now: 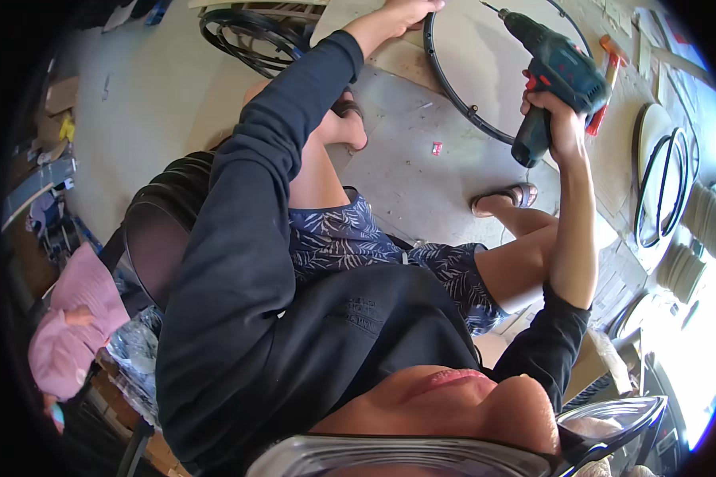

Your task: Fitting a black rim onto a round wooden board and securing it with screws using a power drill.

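Observation:
A dark teal cordless drill (566,70) with red accents is in my right hand (563,127), whose fingers wrap round its grip near the trigger. Its bit points up and to the left, above a large thin black ring (453,91) lying on a pale board (485,48). At the top of the view my left hand (406,16) closes on the ring's left edge, its fingertips partly cut off by the frame. Small fittings sit along the ring. Just right of the drill lies a red and orange hammer-like tool (611,67), partly hidden by it.
More black rings (254,40) are piled at upper left, and black frames (662,187) lean at the right beside stacked pale discs (704,219). A small red packet (437,149) lies on the floor between my feet. Another person in pink (79,326) is at far left.

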### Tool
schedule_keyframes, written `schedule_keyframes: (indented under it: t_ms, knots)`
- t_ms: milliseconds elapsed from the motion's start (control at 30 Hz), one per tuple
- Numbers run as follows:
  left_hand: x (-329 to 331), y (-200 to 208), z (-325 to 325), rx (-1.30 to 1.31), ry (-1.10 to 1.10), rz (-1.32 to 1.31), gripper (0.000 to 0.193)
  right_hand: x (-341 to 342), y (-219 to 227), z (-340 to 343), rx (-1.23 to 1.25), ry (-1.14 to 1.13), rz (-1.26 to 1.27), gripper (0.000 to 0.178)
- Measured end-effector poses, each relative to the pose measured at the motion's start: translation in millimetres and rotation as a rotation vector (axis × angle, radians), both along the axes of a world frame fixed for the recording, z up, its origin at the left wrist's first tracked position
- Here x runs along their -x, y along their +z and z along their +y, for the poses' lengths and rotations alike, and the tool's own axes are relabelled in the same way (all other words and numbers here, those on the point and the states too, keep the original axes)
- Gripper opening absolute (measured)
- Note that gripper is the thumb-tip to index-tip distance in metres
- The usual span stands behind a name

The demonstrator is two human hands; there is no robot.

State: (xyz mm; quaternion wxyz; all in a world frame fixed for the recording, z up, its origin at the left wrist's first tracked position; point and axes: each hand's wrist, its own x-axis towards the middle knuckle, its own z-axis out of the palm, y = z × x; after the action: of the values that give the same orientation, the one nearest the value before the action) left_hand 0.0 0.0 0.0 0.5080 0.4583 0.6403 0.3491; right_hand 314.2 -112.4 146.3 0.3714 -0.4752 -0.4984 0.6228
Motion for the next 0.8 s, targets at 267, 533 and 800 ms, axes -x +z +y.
schedule_keyframes:
  t_ms: [267, 533, 800]
  knots:
    - [-28, 19, -7, 0.217, 0.188, -0.019, 0.031, 37, -18, 57, 0.15, 0.035, -0.335, 0.019]
    - [-20, 3, -3, 0.192, 0.257, -0.111, 0.039, 59, -22, 88, 0.118, 0.096, -0.414, 0.02]
    - [-23, 10, -6, 0.169, 0.256, -0.055, 0.035, 62, -17, 97, 0.098, 0.123, -0.488, 0.021]
